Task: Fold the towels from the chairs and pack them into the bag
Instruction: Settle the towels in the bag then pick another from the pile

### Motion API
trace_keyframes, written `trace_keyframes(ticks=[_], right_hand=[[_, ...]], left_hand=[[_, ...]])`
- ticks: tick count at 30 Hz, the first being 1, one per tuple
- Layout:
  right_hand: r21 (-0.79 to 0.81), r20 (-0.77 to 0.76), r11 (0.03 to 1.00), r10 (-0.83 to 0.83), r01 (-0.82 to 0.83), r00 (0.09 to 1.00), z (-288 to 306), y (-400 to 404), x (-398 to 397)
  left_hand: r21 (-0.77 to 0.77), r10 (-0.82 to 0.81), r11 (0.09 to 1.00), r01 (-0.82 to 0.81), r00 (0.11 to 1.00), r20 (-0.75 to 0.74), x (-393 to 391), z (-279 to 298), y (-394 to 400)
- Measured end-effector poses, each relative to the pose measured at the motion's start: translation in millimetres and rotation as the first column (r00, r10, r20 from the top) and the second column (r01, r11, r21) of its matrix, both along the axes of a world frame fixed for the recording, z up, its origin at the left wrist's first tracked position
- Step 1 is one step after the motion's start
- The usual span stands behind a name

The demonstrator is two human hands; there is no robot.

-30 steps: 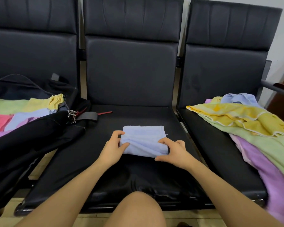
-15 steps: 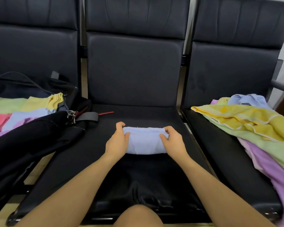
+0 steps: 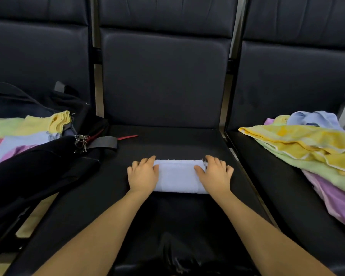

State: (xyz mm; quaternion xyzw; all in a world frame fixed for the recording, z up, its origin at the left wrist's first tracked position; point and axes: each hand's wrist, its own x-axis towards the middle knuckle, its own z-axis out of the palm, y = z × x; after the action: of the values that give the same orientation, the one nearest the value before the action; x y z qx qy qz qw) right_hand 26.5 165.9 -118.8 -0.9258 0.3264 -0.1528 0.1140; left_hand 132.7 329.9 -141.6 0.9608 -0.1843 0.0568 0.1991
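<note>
Folded towel (image 3: 177, 176) lies flat between both pressing hands (image 3: 143, 174) (image 3: 215, 175)

Both ends of the folded towel (image 3: 178, 176) under the hands; bag (image 3: 28, 176) cut off at left edge.

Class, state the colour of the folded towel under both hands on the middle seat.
Pale blue: the folded towel, plain and unpatterned, seen in the head view.
</note>
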Motion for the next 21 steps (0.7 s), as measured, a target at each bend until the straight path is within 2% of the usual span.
trace_keyframes(ticks=[6, 11, 15, 21], right_hand=[[-0.076, -0.055, 0.994, 0.077, -0.081, 0.996, -2.1, 5.1, -7.1], [0.006, -0.083, 0.996, 0.092, -0.092, 0.992, -4.2, 17.6, -7.2], [0.099, -0.027, 0.988, 0.121, -0.118, 0.992, -1.0, 30.3, -9.2], [0.124, 0.081, 0.972, 0.193, -0.202, 0.978, 10.8, 45.5, -19.8]], left_hand=[[-0.059, -0.080, 0.995, 0.080, 0.997, -0.002, 1.7, -2.5, 0.2], [-0.089, -0.125, 0.988, 0.127, 0.992, 0.028, -2.0, -2.1, 3.4], [-0.147, -0.163, 0.970, 0.191, 0.969, 0.186, -5.6, -10.2, 11.7], [-0.100, -0.108, 0.981, 0.166, 0.896, 0.430, -18.2, -2.5, 27.3]])
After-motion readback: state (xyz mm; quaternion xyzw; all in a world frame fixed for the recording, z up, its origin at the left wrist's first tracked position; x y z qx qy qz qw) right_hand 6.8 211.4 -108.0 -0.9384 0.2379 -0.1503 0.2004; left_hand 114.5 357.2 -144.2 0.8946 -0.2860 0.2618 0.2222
